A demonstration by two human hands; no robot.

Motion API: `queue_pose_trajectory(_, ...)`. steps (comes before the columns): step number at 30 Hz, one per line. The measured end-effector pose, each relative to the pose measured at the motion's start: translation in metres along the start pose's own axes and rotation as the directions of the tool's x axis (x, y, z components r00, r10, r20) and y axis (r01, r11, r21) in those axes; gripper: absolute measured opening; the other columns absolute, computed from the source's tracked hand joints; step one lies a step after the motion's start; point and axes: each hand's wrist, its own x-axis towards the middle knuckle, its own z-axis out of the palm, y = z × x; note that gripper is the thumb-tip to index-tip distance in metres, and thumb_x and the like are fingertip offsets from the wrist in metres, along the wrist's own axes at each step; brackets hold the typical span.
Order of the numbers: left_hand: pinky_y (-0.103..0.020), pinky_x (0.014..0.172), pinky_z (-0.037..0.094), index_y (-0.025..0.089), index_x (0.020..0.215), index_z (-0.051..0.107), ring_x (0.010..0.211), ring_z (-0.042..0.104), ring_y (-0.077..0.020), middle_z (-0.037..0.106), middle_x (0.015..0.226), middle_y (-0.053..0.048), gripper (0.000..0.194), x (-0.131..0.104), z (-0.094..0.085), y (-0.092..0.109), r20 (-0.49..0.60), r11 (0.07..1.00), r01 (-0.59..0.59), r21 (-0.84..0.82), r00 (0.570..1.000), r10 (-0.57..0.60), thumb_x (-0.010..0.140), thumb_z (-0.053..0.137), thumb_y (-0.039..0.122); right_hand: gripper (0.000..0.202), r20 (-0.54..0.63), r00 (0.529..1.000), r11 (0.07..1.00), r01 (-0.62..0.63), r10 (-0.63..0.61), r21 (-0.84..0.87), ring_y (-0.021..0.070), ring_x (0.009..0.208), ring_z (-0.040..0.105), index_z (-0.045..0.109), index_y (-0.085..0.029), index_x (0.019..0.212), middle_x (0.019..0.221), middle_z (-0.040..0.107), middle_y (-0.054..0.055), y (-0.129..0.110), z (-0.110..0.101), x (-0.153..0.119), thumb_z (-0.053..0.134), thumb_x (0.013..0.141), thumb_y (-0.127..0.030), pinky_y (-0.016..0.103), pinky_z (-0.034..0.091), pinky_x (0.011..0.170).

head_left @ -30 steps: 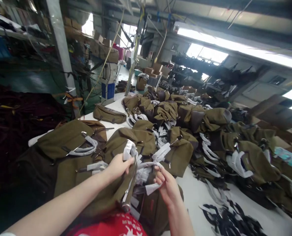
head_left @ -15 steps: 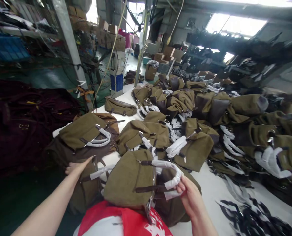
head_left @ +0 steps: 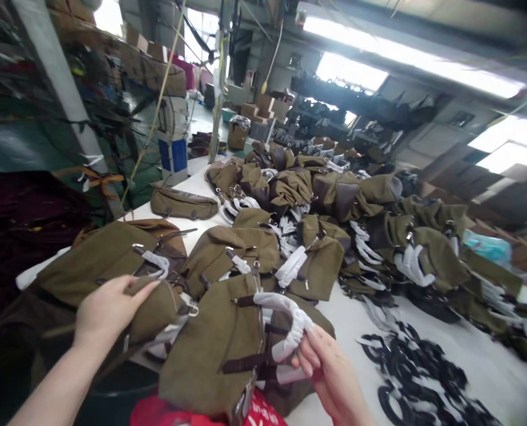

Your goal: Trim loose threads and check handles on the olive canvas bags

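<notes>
An olive bag (head_left: 210,343) with dark straps lies close to my body, over a red cloth (head_left: 157,409). My right hand (head_left: 319,361) is closed on its white-wrapped handle (head_left: 285,307), at the right side of the bag. My left hand (head_left: 108,310) grips the top of another olive bag (head_left: 157,310) at the left, thumb stretched over the fabric. Behind it, a larger olive bag (head_left: 95,260) with a white-wrapped handle lies at the table's left edge.
Many olive bags (head_left: 290,186) are heaped across the white table (head_left: 481,355). Black strap pieces (head_left: 423,373) lie at the right. A flat olive bag (head_left: 183,203) rests farther back. A metal post (head_left: 63,89) and dark maroon bags (head_left: 28,207) stand left.
The view has swung to the right. My left hand has come up onto the left bag, which is lifted and shifted. My right hand still holds the wrapped handle.
</notes>
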Motion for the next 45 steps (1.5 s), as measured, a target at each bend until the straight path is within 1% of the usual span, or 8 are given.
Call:
queue_pose_trajectory(9,-0.039,0.115,0.029,0.003,0.136,0.048,0.134,0.039,-0.0229,0.048,0.14,-0.014,0.068,0.064,-0.068,0.175,-0.496,0.639,-0.743,-0.198,0.638,0.589,0.092,0.051,0.055,0.027,0.009,0.99,0.983,0.137,-0.139,0.121,0.0079,0.053,0.046,0.064,-0.015,0.097,0.057,0.047,-0.007,-0.021,0.013,-0.013,0.069,0.088,-0.04,0.02,0.041,0.056)
queue_pose_trajectory(11,-0.035,0.101,0.043,0.01,0.114,0.062,0.111,0.056,-0.0204,0.063,0.115,-0.01,0.045,0.023,-0.055,0.183,-0.29,0.506,-0.784,-0.359,0.609,0.738,0.091,0.054,0.048,0.025,-0.019,0.99,0.977,0.143,-0.141,0.158,0.0075,0.052,0.044,0.064,-0.016,0.095,0.056,0.045,-0.007,-0.016,0.006,-0.009,0.069,0.088,-0.039,0.019,0.039,0.054)
queue_pose_trajectory(14,-0.031,0.083,0.047,0.021,0.102,0.064,0.093,0.06,-0.0205,0.066,0.103,-0.003,0.046,-0.05,-0.019,0.178,0.338,0.496,-0.632,-0.596,0.363,0.869,0.072,0.076,0.053,0.022,-0.039,0.989,0.971,0.145,-0.14,0.188,0.0075,0.052,0.042,0.064,-0.016,0.093,0.056,0.044,-0.008,-0.011,-0.006,-0.006,0.069,0.087,-0.037,0.019,0.039,0.054)
queue_pose_trajectory(17,-0.029,0.075,0.043,0.021,0.097,0.063,0.084,0.056,-0.0199,0.064,0.096,-0.002,0.047,-0.1,0.026,0.174,0.462,0.509,-0.47,-0.722,0.22,0.859,0.065,0.081,0.049,0.023,-0.044,0.99,0.981,0.136,-0.131,0.138,0.0084,0.053,0.044,0.061,-0.017,0.08,0.056,0.047,-0.006,-0.006,-0.023,0.0,0.07,0.086,-0.037,0.021,0.04,0.054)
queue_pose_trajectory(22,-0.032,0.069,0.034,0.021,0.062,0.049,0.067,0.046,-0.0174,0.053,0.066,0.0,0.032,-0.127,0.085,0.182,0.479,0.594,-0.113,-0.796,0.481,0.734,0.083,0.053,0.046,0.036,-0.203,0.94,0.901,0.177,-0.274,-0.396,0.0196,0.069,0.058,0.061,-0.018,0.084,0.071,0.06,0.003,0.005,-0.07,0.014,0.062,0.085,-0.053,0.035,0.05,0.067)
queue_pose_trajectory(26,-0.034,0.069,0.038,0.025,0.056,0.031,0.059,0.042,-0.0171,0.041,0.056,0.001,0.051,-0.132,0.11,0.187,0.519,0.613,0.086,-0.785,0.631,0.576,0.091,0.02,0.06,0.028,-0.184,0.512,0.322,0.196,-0.839,-0.926,0.026,0.094,0.062,0.061,-0.016,0.104,0.099,0.067,0.013,0.014,-0.079,-0.006,0.063,0.086,-0.037,0.043,0.05,0.085)
queue_pose_trajectory(32,-0.033,0.065,0.038,0.025,0.053,0.034,0.056,0.04,-0.0159,0.04,0.053,0.001,0.059,-0.136,0.127,0.195,0.538,0.573,0.201,-0.795,0.67,0.512,0.084,0.03,0.076,0.035,0.34,0.922,0.342,0.384,-0.184,-0.857,0.0157,0.062,0.063,0.053,-0.02,0.119,0.076,0.068,-0.001,0.034,-0.019,-0.041,0.059,0.084,-0.019,0.027,0.05,0.062)
queue_pose_trajectory(45,-0.033,0.061,0.037,0.024,0.048,0.035,0.05,0.038,-0.0138,0.04,0.047,0.001,0.068,-0.136,0.137,0.192,0.558,0.542,0.272,-0.795,0.677,0.48,0.074,0.036,0.087,0.021,0.468,0.847,-0.116,0.506,0.251,-0.855,0.0261,0.089,0.07,0.062,-0.015,0.102,0.097,0.073,0.01,0.023,0.012,-0.022,0.051,0.085,-0.017,0.034,0.051,0.077)
